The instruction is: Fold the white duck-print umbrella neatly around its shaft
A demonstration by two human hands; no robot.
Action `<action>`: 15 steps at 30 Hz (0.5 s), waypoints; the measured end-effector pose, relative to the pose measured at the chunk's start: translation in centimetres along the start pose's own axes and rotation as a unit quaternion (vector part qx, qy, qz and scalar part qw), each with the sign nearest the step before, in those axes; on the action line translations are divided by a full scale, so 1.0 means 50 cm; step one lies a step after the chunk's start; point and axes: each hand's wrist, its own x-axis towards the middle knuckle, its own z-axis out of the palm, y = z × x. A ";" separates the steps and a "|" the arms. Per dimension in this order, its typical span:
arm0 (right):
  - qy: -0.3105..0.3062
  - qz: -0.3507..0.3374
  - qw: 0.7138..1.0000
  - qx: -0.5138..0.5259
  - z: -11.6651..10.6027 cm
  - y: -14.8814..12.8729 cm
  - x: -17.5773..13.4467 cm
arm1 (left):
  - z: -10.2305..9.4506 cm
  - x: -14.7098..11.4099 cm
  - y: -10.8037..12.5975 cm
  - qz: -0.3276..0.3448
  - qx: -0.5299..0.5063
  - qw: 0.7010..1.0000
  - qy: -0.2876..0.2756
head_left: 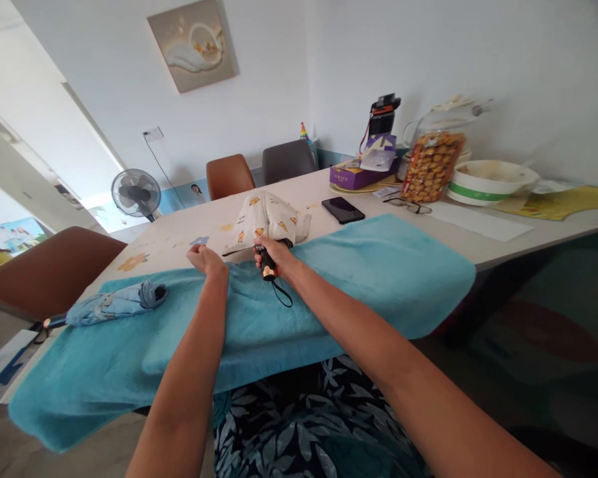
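A white umbrella [266, 216] with small orange prints lies loosely folded on the table, its canopy pointing away from me. My right hand [275, 255] is wrapped round its black handle [268, 267], which has a gold-coloured band and a dangling black wrist strap [284, 295]. To the left of the canopy, my left hand [206, 259] is closed in a loose fist just above the table, apart from the umbrella, and nothing shows in it. A rolled blue umbrella [117, 304] lies at the left on the turquoise cloth [369, 262], which spreads under both forearms.
On the white table [179, 222] lie a black phone [343, 210] and eyeglasses [407, 204]. Farther right stand a purple box [356, 176], a large jar of snacks [434, 162] and a white bowl [491, 180]. Chairs [229, 176] and a fan [136, 192] stand beyond.
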 end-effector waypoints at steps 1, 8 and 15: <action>0.015 -0.010 1.000 -0.013 0.002 0.004 0.001 | 0.004 -0.009 0.004 0.056 0.028 0.998 0.015; 0.054 -0.091 0.976 -0.192 0.019 0.030 -0.006 | 0.053 -0.084 0.014 0.174 0.081 0.931 -0.312; -0.035 -0.079 0.972 -0.217 0.016 0.035 -0.020 | 0.055 -0.053 0.032 0.076 0.074 0.952 -0.288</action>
